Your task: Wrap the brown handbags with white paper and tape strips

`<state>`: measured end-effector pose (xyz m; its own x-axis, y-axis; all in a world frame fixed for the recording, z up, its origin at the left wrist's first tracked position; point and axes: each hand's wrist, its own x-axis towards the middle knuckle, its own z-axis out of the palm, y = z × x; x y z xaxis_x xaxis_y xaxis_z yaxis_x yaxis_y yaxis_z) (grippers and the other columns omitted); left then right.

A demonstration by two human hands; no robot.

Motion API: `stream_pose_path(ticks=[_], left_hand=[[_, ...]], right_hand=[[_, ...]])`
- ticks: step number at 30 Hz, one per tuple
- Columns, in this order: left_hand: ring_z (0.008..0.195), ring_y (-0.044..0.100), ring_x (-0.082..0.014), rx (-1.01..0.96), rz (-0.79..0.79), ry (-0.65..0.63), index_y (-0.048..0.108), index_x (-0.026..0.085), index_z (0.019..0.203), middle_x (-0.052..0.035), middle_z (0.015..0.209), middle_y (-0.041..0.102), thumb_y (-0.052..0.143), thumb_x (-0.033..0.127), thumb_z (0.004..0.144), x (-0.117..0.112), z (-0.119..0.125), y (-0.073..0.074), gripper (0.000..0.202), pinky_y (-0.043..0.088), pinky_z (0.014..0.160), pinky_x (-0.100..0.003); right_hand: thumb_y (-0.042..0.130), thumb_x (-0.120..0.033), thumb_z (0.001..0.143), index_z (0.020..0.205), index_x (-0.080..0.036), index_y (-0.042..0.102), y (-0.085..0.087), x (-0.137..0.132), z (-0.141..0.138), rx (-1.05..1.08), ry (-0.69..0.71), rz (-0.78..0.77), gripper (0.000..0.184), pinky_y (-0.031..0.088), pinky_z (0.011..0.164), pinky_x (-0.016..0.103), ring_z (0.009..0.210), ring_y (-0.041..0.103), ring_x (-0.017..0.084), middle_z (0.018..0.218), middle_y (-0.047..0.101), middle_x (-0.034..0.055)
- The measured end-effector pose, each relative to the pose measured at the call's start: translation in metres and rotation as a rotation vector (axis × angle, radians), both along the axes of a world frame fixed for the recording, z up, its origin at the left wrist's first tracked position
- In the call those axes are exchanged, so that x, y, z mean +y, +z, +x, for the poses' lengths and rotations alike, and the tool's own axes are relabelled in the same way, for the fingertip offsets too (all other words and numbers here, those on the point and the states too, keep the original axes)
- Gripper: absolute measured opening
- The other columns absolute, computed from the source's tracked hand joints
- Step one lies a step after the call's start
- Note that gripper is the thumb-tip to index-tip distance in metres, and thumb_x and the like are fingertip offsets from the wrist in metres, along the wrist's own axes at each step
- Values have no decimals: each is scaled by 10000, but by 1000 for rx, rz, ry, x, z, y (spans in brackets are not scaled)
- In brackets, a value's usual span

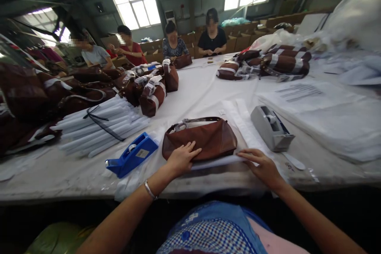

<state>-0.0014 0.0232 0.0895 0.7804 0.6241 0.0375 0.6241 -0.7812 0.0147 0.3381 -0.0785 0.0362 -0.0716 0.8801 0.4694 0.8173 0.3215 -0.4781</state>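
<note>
The left grip point(181, 158), at lower center of the frame, lay flat with fingers spread on the lower left part of a brown bag point(208, 138), clasping nothing. A silver bangle point(149, 190) ringed its wrist. The right grip point(262, 166), lower right of center, had its fingers stretched over the edge of a white sheet point(217, 162) that stuck out from under the bag. Whether the thumb pinched that sheet could not be told, since the hand covered the contact.

The bag lay on its side at the near edge of the bench point(202, 91), its strap partly tucked behind the top. A blue tape dispenser point(131, 158) sat just left of it and a grey tape dispenser point(271, 127) just right. Further left lay a bundle of white rolls point(98, 127). More brown bags with white wrapping point(153, 95) stood beyond, others heaped at upper right point(268, 63). 4 people sat at the far end, their hands too small to read.
</note>
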Motion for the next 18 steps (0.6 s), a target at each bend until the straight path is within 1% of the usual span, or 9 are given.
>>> stream_pose_path(ticks=[2, 4, 5, 6, 9, 12, 15, 17, 18], left_hand=[[1388, 462, -293, -1, -15, -6, 500, 282, 1439, -132, 1537, 436, 641, 308, 890, 0, -1, 2, 568, 435, 1096, -433], [1399, 439, -331, -7, -19, -16, 480, 263, 1455, -158, 1548, 411, 656, 479, 883, -1, -2, 0, 637, 430, 1097, -478], [1404, 426, -351, -11, -9, -17, 465, 251, 1465, -170, 1555, 395, 671, 525, 863, -3, -2, -3, 692, 425, 1096, -501], [1408, 414, -364, -16, 10, -13, 450, 241, 1474, -181, 1561, 380, 691, 530, 849, -5, -2, -7, 729, 420, 1098, -517], [1432, 373, -365, -48, 115, 31, 412, 233, 1496, -188, 1569, 363, 702, 387, 876, -15, 0, -26, 702, 394, 1116, -542], [1459, 328, -345, -95, 214, 74, 365, 271, 1522, -175, 1579, 347, 635, 249, 921, -26, 2, -45, 659, 361, 1139, -555], [1467, 317, -324, -135, 271, 99, 337, 316, 1533, -156, 1593, 324, 573, 155, 933, -31, 3, -56, 665, 348, 1149, -551], [1464, 327, -318, -150, 300, 105, 331, 332, 1533, -144, 1597, 318, 545, 108, 925, -33, 2, -60, 682, 353, 1146, -550], [1462, 332, -318, -153, 312, 104, 332, 337, 1532, -139, 1598, 318, 535, 92, 921, -33, 2, -62, 689, 357, 1143, -552]], right_hand=[[523, -234, 931, 1077, -274, 740, -11, 7, -24, 18, -54, 102, 265, 579, 921, 416, 1021, 666, 240, 1083, 714, 65], [510, -177, 905, 1039, -244, 719, -22, 16, -38, 21, -107, 206, 257, 584, 908, 425, 1007, 658, 250, 1053, 705, 80], [498, -152, 893, 1031, -232, 704, -27, 20, -43, 16, -131, 251, 260, 586, 902, 432, 1003, 653, 256, 1045, 698, 89], [483, -130, 882, 1034, -221, 686, -31, 24, -45, 5, -147, 284, 269, 588, 897, 437, 1003, 649, 261, 1044, 689, 98], [451, -93, 873, 1123, -195, 621, -34, 27, -44, -38, -157, 290, 319, 588, 897, 445, 1033, 634, 272, 1078, 657, 122], [515, -144, 910, 1241, -199, 558, -23, 17, -39, -74, -128, 248, 338, 561, 959, 464, 1126, 606, 283, 1164, 635, 132], [587, -172, 920, 1348, -233, 523, -6, 6, -41, -158, -62, 269, 437, 455, 1100, 512, 1305, 511, 297, 1345, 586, 123], [558, -122, 929, 1433, -263, 479, 0, 7, -46, -272, 15, 263, 529, 362, 1167, 546, 1412, 405, 301, 1478, 505, 96], [525, -87, 933, 1462, -280, 457, -1, 10, -48, -328, 62, 255, 567, 332, 1182, 555, 1438, 369, 296, 1510, 482, 75]])
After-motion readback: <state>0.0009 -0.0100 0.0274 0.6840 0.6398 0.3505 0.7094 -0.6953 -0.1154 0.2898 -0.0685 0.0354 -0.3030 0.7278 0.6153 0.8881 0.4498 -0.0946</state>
